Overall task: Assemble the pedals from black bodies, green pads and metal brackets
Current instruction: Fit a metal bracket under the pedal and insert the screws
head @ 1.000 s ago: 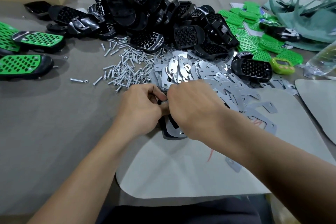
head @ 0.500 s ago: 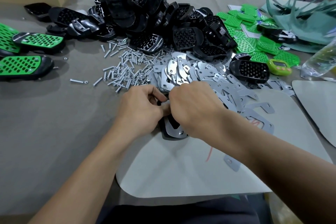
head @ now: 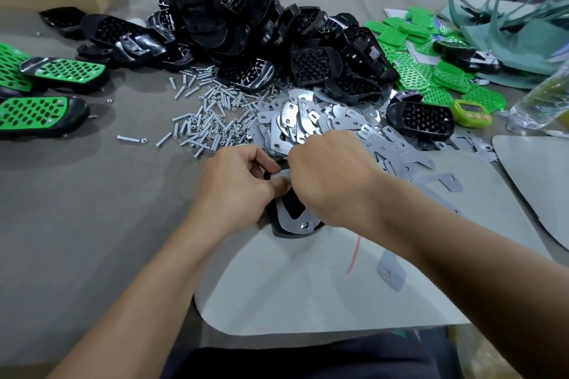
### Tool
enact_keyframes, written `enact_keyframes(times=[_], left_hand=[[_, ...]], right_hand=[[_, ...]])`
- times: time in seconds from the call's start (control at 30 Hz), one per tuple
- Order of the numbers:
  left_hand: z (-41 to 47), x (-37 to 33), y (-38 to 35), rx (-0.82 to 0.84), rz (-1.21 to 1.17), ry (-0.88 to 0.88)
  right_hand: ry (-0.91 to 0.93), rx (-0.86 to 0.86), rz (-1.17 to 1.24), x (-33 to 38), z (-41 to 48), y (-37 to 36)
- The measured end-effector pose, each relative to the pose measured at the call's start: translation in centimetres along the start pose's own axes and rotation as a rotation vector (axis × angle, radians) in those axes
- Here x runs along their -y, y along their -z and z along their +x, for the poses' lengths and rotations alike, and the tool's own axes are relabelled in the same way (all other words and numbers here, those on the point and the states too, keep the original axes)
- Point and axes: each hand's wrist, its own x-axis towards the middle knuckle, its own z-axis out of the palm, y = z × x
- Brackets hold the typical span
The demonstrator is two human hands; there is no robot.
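So, early days on this batch, I'd say. The left hand (head: 237, 184) has its fingers curled, thumb and forefinger pinching the far end of the metal bracket (head: 294, 224), which sits on a black body (head: 294, 204) right under the fingers. The right hand (head: 326, 175) is curled tight beside them, but its fingertips are hidden, so I can't tell what it holds. 1 screw (head: 304, 225) sits in the bracket's near end, toward the wrists. At least 2 finished pedals (head: 40, 115) lie well left of the fingers. Beyond the fingers, big piles of black bodies (head: 240, 24), green pads (head: 425, 71), spare brackets (head: 323, 123) and loose screws (head: 209, 114) wait.
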Motion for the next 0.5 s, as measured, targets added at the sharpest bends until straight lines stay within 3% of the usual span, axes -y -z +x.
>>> enact_keyframes(times=[0.13, 0.23, 0.5], left_hand=[[-0.07, -0.06, 0.20, 0.013, 0.004, -0.004], [-0.07, -0.15, 0.21, 0.016, 0.004, 0.001], [-0.16, -0.03, 0.19, -0.005, 0.000, -0.020]], right_hand=[[-0.012, -0.036, 0.061, -0.85, -0.41, -0.45], [0.042, 0.029, 0.123, -0.90, -0.46, -0.17], [0.057, 0.030, -0.016, -0.19, 0.03, -0.40]])
